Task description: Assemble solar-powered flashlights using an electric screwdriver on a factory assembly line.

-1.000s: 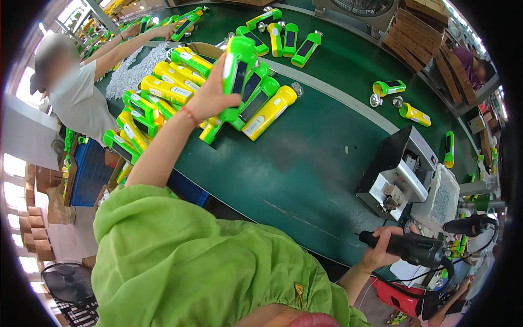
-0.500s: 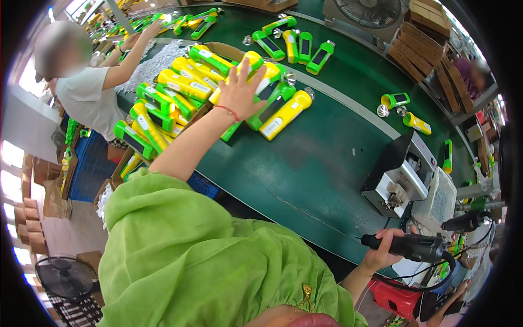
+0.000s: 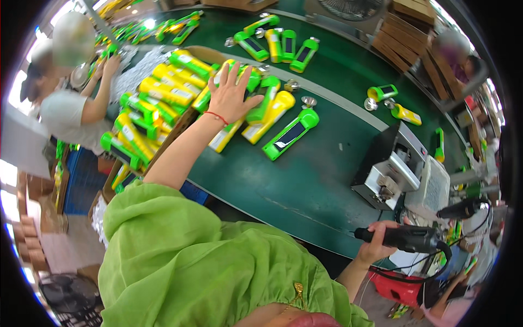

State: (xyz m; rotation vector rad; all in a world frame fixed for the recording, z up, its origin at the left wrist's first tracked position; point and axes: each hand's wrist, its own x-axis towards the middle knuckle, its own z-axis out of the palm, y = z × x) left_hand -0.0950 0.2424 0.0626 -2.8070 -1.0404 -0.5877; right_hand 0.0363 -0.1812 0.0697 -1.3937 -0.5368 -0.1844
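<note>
Two bare hands are at work over a smooth, dark-green tabletop [image 3: 316, 177], its surface scuffed and scratched between them. The left hand [image 3: 229, 98], a thin red band around its wrist, has its fingers spread apart, palm down over a row of flashlights; whether it presses on any of them I cannot tell. Just right of its thumb lies a yellow flashlight [image 3: 267, 120], a smooth plastic cylinder flaring at the head, and a little further right a green flashlight [image 3: 291, 134] lies aslant, a glossy dark rectangular panel set into its body and a shiny, round metallic reflector [image 3: 309, 102] at its upper end. Left of that hand, a heap of yellow and green flashlights [image 3: 166, 90] fills a cardboard box [image 3: 204, 53]. The right hand [image 3: 376, 245] is wrapped round a matte black, cylindrical power screwdriver [image 3: 411, 238], tip pointing left. Beyond that grip stand a boxy black-and-silver metal machine [image 3: 387, 169] and a whitish tray [image 3: 434, 188] of small pieces.
</note>
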